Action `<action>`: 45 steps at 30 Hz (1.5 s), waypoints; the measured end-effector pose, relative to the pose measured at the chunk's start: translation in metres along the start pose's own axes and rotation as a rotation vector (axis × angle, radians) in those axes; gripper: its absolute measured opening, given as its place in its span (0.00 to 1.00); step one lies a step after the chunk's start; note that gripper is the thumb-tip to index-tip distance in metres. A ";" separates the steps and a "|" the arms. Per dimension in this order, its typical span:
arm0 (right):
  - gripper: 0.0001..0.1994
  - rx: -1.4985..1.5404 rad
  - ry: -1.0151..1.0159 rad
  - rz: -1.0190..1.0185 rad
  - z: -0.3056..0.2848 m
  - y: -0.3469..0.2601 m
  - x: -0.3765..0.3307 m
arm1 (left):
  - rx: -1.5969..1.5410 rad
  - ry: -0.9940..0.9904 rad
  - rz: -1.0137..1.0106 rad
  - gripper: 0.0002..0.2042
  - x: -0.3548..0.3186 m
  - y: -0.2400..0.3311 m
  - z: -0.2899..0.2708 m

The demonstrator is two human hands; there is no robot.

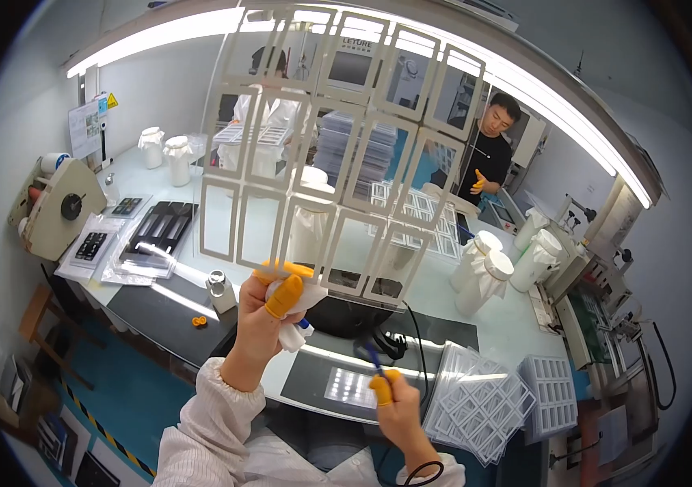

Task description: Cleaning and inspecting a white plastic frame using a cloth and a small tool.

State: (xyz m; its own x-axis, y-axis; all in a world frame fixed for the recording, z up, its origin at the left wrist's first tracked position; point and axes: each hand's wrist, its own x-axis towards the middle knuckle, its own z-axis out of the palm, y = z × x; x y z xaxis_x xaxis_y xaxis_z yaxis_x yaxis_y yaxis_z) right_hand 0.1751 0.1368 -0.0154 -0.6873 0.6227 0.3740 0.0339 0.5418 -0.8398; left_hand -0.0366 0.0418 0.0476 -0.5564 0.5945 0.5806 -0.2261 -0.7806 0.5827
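Observation:
My left hand [269, 312], with yellow finger cots on some fingers, is raised and closed on the lower edge of a clear sheet [326, 195] printed with rows of pale rectangular frames. The sheet stands tilted up before me, and the bench shows through it. Crumpled white cloth [310, 297] is in the same hand, with a small blue tip poking out below. Lower and to the right, my right hand [399, 410], also in yellow finger cots, grips a slim blue pen-like tool [374, 355], slightly blurred. A black band circles the right wrist.
Stacked framed sheets [484, 406] lie at the bench's right front. Cloth-covered white jars [488, 280] stand behind them. A metal-topped bottle [219, 292], black panels [163, 235] and a dispenser [58, 203] are leftward. A black cable [423, 341] crosses the bench. Two people are across it.

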 end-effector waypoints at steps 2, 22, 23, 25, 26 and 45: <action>0.09 0.221 0.150 0.017 -0.026 -0.002 0.000 | -0.005 -0.003 -0.020 0.09 -0.005 -0.004 0.000; 0.15 -0.599 0.703 -0.717 -0.106 -0.166 0.000 | 0.041 0.035 0.107 0.10 -0.070 0.002 0.018; 0.15 -0.577 0.736 -0.704 -0.102 -0.169 -0.001 | 0.047 0.050 0.107 0.10 -0.071 0.003 0.018; 0.14 -0.558 0.772 -0.693 -0.101 -0.174 -0.006 | 0.037 0.041 0.109 0.10 -0.072 0.004 0.020; 0.14 -0.526 0.775 -0.602 -0.102 -0.179 -0.011 | 0.025 0.033 0.109 0.10 -0.073 0.004 0.022; 0.12 0.512 0.609 -0.546 -0.103 -0.160 0.028 | -0.139 -0.036 -0.151 0.11 -0.100 -0.007 0.040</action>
State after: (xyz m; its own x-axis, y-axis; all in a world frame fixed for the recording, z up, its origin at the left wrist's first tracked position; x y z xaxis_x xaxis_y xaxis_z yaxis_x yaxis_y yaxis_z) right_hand 0.2251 0.1254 0.1701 -0.0154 0.6222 0.7827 -0.5987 0.6212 -0.5056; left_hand 0.0523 -0.0046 0.0082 -0.4794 0.7115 0.5137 -0.4148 -0.6996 0.5819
